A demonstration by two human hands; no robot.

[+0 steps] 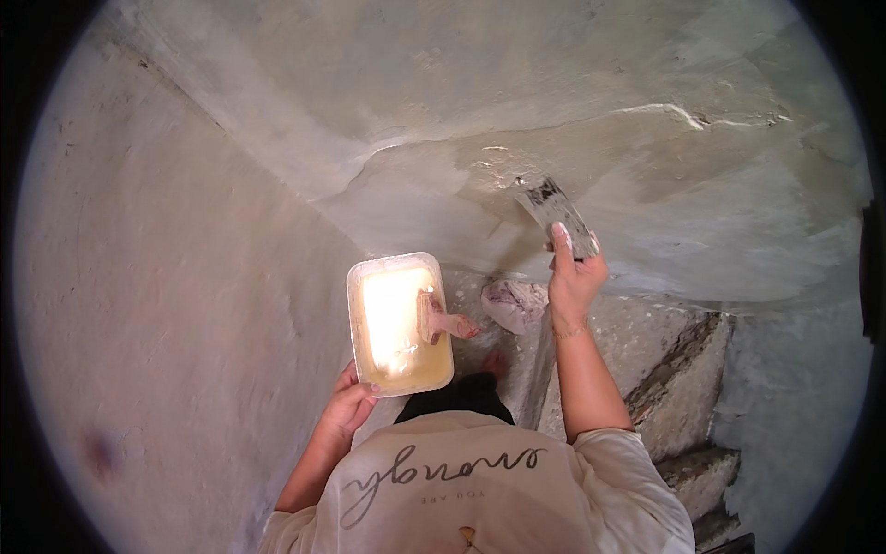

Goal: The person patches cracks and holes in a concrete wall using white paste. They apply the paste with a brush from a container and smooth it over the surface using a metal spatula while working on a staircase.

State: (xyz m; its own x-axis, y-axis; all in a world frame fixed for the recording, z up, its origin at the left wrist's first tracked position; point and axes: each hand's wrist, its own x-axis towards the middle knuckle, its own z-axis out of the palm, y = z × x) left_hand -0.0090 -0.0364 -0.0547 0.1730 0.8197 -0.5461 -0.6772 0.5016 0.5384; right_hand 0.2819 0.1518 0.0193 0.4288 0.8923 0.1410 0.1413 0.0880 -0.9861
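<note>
My left hand [351, 402] grips a pale rectangular plastic tray [356, 305] by its near left corner; pale yellowish liquid inside catches bright glare. Lying on the tray's right side is a wide brush or similar tool [450, 323] with a stubby pinkish handle. In my right hand [577, 282], raised to the right, is a wide, grey-smeared flat blade [560, 214], its far edge at or close to a patchy plastered wall [480, 203]; whether it touches cannot be told. My thumb presses on the blade, and its handle is hidden by my hand.
A plain wall [157, 323] rises on the left, meeting the plastered one at a corner. Below, a whitish-pink bundle [512, 305] sits on the rough floor near my bare foot [494, 362]. Rough concrete steps [674, 406] descend at the lower right beside another grey wall [784, 397].
</note>
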